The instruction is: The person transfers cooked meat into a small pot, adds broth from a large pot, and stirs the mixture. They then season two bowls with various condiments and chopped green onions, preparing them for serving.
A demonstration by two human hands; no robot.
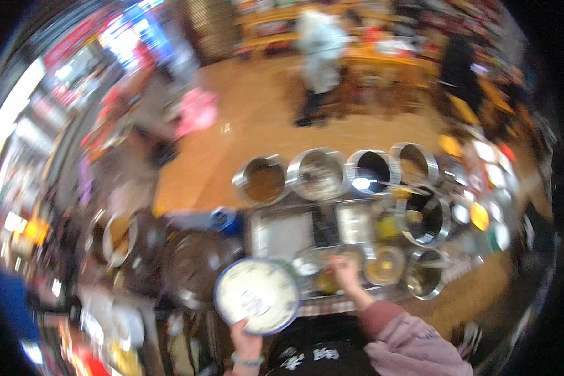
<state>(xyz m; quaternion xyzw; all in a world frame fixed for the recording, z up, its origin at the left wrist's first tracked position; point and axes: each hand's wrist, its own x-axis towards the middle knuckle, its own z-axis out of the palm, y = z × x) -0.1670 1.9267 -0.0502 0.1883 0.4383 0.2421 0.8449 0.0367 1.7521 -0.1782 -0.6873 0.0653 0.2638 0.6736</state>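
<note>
My left hand grips the near rim of a round white dish with a blue edge and dark markings, and a band circles the wrist. The inside of the dish looks pale, and blur hides whether it is a bowl or a plate. My right hand reaches over small containers on the metal counter, close to a metal bowl with something yellowish inside. Motion blur hides its fingers, so I cannot tell whether it holds anything. Left of the dish sits a large dark round pan or lid.
Several round metal pots, among them one with brown contents and one with dark liquid, line the counter's far side. Rectangular trays are set in the middle. Beyond the counter, people are near wooden tables on an orange-brown floor.
</note>
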